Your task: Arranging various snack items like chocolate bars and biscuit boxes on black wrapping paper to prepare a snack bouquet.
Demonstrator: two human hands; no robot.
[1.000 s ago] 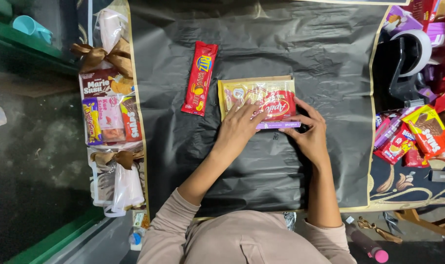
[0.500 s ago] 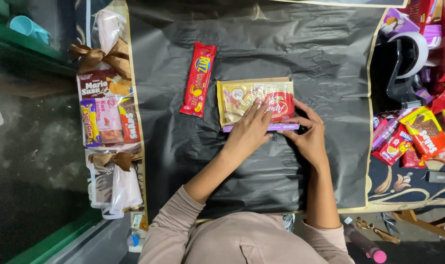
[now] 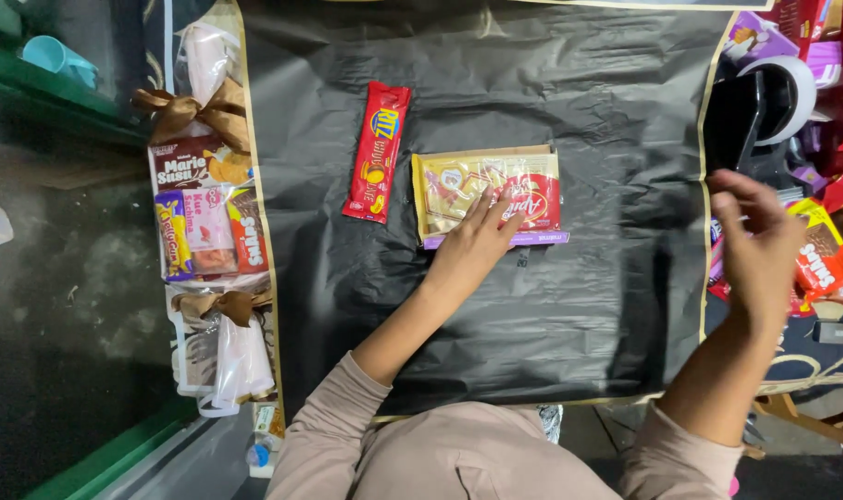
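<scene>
Looking down from the head camera, I log one black wrapping sheet [image 3: 569, 352] spread flat over the table, creased, gold-edged along its left and right sides; at its middle, one stack of flat snack packets [image 3: 488, 196], the top one gold and red, a purple-edged packet showing beneath its near side, long axis running left to right across my view; my left hand [image 3: 477, 243] lies on it, palm down, fingers [image 3: 505, 206] straight and spread loosely over the near-right part of the top packet, pressing and not gripping, nothing closed in them; one long red cracker packet [image 3: 376, 151] lies just left of the stack, apart from it, long axis running away from me, slightly tilted; my right hand [image 3: 759, 243] hangs well to the right of the stack, over the sheet's right edge, fingers loosely curled and part open, blurred, holding nothing that I can make out; it is nearest to the heap of red and orange snack packets [image 3: 824, 259] off the sheet, with a black tape dispenser [image 3: 764, 106] beyond it; the left hand is by far the nearer to the stack; open sheet lies on all sides of the stack, widest to the right and toward me; at left, off the sheet, one finished clear-wrapped snack bundle with brown bows [image 3: 208, 231]
</scene>
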